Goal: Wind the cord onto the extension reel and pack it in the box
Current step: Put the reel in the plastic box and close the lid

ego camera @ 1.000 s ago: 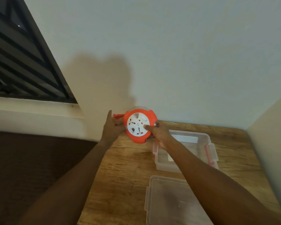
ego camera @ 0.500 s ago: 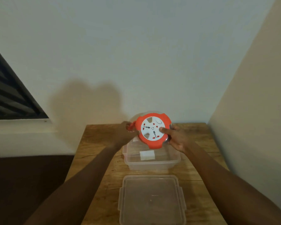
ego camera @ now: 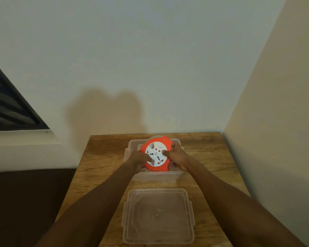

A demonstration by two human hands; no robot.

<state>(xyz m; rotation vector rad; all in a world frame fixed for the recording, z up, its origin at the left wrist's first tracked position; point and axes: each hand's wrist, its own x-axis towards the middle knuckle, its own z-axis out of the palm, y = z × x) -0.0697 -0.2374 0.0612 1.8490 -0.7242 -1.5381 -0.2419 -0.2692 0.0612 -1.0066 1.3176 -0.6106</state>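
where a moment ago it was held up above the table, the orange extension reel (ego camera: 156, 155) is now settling into the clear box (ego camera: 132, 145), left hand (ego camera: 139, 160) and right hand (ego camera: 177, 155) gripping its sides, so packing is nearly done.

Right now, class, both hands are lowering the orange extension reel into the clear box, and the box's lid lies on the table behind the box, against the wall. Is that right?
Not quite. The head view shows the lid lying in front of the clear box, nearer the person, not behind it. The rest holds: the left hand and right hand hold the orange extension reel in the box.
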